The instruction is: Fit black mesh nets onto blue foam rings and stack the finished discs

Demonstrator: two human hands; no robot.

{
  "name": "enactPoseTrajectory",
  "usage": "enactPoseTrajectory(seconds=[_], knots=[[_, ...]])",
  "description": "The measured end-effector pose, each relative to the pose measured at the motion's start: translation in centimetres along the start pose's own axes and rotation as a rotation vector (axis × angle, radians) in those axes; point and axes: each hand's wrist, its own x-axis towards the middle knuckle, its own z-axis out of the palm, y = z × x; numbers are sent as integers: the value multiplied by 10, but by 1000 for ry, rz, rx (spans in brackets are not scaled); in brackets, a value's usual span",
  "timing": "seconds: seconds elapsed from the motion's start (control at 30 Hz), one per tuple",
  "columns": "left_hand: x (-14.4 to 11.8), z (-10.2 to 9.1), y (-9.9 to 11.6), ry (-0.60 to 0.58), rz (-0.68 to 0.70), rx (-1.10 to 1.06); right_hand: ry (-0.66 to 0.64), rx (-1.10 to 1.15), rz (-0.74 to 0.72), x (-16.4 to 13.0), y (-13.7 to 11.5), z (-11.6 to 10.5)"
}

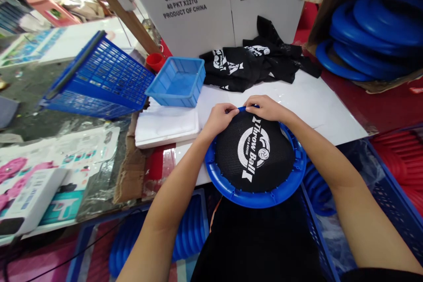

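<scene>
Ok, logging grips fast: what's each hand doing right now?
Left hand: closed, pinching the black mesh at the blue ring's far edge.
Right hand: closed, pinching the same mesh edge.

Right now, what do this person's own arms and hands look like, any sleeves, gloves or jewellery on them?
Both forearms are bare from the bottom edge of the picture to the wrists; no sleeve shows. The left hand and right hand wear no gloves. No watch, bracelet or ring is visible, and no markings.
</scene>
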Motion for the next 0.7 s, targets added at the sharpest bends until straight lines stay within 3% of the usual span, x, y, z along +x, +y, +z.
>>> enactPoseTrajectory(seconds=[0.47,0.7], knots=[[3,-3,-3,-1,24,6,-55,85,80,1,1,-5],[3,-4,-4,-33,90,-19,0,100,170,0,-3,-2]])
